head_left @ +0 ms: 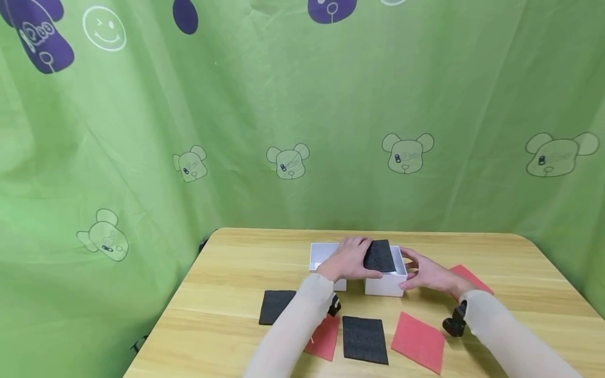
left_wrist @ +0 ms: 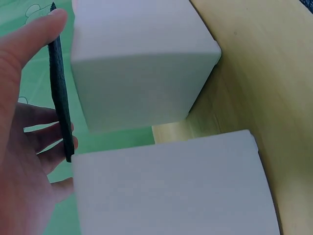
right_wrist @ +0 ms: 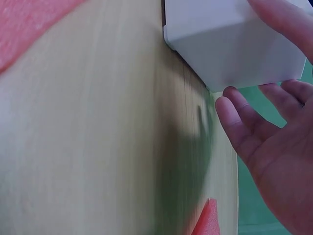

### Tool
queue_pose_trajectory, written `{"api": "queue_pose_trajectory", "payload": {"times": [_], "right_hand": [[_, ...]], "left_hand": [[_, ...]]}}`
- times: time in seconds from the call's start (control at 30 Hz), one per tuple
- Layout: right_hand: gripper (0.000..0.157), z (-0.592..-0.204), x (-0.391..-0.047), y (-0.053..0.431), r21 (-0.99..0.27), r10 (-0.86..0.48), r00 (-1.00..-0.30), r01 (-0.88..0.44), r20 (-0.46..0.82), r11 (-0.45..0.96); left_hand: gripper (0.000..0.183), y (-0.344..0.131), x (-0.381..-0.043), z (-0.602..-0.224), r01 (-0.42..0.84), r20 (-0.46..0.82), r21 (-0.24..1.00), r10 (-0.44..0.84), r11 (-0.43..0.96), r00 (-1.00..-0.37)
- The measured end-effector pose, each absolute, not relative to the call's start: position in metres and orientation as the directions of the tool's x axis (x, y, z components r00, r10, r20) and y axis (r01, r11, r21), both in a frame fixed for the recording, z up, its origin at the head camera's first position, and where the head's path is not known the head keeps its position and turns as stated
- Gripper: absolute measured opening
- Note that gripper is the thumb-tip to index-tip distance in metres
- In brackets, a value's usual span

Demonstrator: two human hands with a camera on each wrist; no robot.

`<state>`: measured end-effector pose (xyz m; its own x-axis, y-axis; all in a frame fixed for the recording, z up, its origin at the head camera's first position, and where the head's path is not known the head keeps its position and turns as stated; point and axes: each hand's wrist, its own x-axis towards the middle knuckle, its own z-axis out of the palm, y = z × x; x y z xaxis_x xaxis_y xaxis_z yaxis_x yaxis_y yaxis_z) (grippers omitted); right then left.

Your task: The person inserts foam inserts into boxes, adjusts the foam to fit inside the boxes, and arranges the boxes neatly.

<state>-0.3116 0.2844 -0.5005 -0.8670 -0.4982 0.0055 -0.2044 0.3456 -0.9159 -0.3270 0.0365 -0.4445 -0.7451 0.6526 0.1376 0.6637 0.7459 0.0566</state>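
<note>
My left hand (head_left: 348,260) pinches a black felt-like square (head_left: 379,256) above the opening of the right-hand white box (head_left: 385,286). In the left wrist view that black square (left_wrist: 59,88) appears edge-on, with the thumb on one edge and fingertips at the other. My right hand (head_left: 427,273) grips the same box at its right side, thumb by the near corner and fingers farther back. The right wrist view has the fingertips against the box wall (right_wrist: 239,63). A second white box (head_left: 341,285) stands left of it, partly hidden by my left hand.
Two black squares lie on the wooden table (head_left: 227,294), one at left (head_left: 276,306) and one in front (head_left: 365,340). Red squares lie under the left forearm (head_left: 325,338), at front right (head_left: 419,341) and behind the right wrist (head_left: 472,278). A green curtain (head_left: 331,199) hangs behind.
</note>
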Motion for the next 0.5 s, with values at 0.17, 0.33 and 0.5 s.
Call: {"api": "queue_pose_trajectory", "payload": {"times": [0.17, 0.33, 0.5], "right_hand": [[0.104, -0.5006, -0.3118, 0.2832, -0.916, -0.510, -0.860, -0.214, 0.013, 0.338], [0.103, -0.5017, -0.3114, 0.2848, -0.924, -0.532, -0.847, -0.215, 0.013, 0.318], [0.102, -0.5022, -0.3121, 0.2849, -0.937, -0.546, -0.837, -0.206, 0.019, 0.283]], "left_hand": [[0.092, 0.0390, -0.3272, -0.4480, 0.656, 0.135, 0.066, 0.644, 0.752, -0.753], [0.092, 0.0423, -0.3279, -0.4495, 0.655, 0.129, 0.057, 0.645, 0.753, -0.753], [0.093, 0.0464, -0.3273, -0.4499, 0.656, 0.114, 0.058, 0.648, 0.753, -0.753]]}}
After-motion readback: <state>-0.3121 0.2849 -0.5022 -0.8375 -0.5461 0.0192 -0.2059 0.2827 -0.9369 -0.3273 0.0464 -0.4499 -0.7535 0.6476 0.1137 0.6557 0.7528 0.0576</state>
